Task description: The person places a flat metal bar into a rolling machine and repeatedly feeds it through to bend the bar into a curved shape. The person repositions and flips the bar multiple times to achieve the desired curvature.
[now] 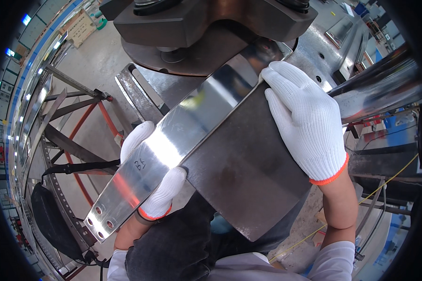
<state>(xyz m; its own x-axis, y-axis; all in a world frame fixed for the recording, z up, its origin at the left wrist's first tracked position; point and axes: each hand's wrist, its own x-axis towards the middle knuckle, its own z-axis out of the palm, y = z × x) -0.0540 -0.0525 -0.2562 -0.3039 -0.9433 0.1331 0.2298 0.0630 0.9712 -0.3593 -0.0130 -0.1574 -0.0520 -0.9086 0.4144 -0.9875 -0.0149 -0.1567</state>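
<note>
A long, mirror-bright metal strip [197,105] slants from lower left to upper right, with several round holes near its lower-left end and a handwritten mark. My left hand [166,189], in a white knit glove with an orange cuff, wraps around the strip from beneath, showing at both long edges. My right hand [307,119], gloved alike, lies with fingers stretched out, their tips touching the strip's near edge towards its far end. Below the right palm is a dark flat metal plate [248,173]. The strip's far end reaches under a heavy dark machine head [192,28].
Left stands a metal rack [51,126] with red bars, and a black bag [56,225] hangs there. A slotted metal piece [140,91] juts out beside the machine. At right, a thick shiny cylinder [380,91] runs close to my right wrist. A yellow cord [389,180] crosses behind my right arm.
</note>
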